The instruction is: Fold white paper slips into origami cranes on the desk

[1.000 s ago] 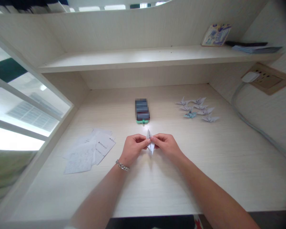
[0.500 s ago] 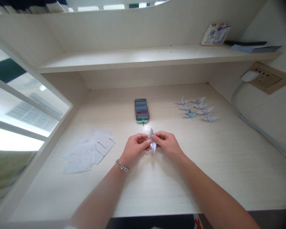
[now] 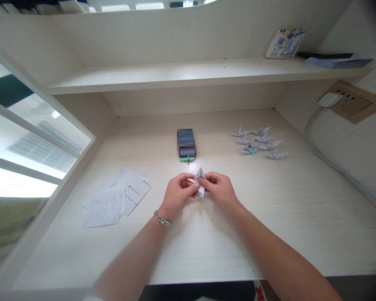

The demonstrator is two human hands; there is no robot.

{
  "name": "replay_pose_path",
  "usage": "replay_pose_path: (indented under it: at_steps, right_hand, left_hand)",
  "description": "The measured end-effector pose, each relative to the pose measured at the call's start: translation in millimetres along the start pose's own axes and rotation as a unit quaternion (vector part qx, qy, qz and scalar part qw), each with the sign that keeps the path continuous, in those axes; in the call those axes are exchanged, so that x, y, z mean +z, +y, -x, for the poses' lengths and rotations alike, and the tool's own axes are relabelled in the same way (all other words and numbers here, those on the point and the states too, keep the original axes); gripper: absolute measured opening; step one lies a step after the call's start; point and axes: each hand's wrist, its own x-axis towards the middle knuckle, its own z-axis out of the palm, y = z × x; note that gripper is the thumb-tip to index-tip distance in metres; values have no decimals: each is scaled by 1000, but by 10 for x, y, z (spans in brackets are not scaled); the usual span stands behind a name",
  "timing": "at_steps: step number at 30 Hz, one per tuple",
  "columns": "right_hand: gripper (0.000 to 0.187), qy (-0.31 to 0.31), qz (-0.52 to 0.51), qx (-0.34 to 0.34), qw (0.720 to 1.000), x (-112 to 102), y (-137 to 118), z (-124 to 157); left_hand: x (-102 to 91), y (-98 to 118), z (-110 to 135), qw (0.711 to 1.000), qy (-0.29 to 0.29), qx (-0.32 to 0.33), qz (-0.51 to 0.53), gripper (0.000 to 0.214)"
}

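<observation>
My left hand (image 3: 177, 195) and my right hand (image 3: 219, 190) meet over the middle of the desk (image 3: 269, 217), both pinching a small folded piece of white paper (image 3: 200, 182) between fingertips. The paper stands just above the desk surface, its pointed top showing between my thumbs; its lower part is partly hidden by my fingers. A metal bracelet (image 3: 162, 218) sits on my left wrist.
A phone (image 3: 186, 144) lies flat just beyond my hands. Several folded paper cranes (image 3: 259, 142) are grouped at the back right. Loose printed sheets (image 3: 115, 199) lie at the left. A shelf (image 3: 188, 75) above holds a card and booklets; a cable (image 3: 332, 163) runs from a wall socket on the right.
The folded paper has become shorter and more compact between my fingers, its long upright point folded down. My hands stayed in about the same place.
</observation>
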Motion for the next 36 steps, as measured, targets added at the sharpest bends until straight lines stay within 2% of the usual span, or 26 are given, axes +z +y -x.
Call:
replay_pose_path:
  at_steps: [3, 13, 22, 26, 30, 36]
  right_hand:
    - [21, 9, 3, -6, 1000, 13, -2, 2]
    - [23, 73, 78, -58, 993, 65, -71, 62]
    - [31, 130, 104, -69, 984, 48, -87, 45]
    - [31, 139, 95, -71, 983, 31, -85, 29]
    - [27, 143, 75, -78, 984, 36, -91, 28]
    - [25, 144, 79, -79, 983, 50, -100, 44]
  left_hand:
    - [11, 1, 2, 1000, 11, 2, 0, 33]
    - [33, -14, 17, 999, -6, -19, 32, 39]
    - [87, 28, 53, 996, -31, -68, 56, 37]
    - [63, 49, 52, 993, -58, -87, 63, 35]
    - [45, 42, 47, 989, -74, -106, 70, 24]
    - [68, -3, 52, 987, -90, -126, 36, 29]
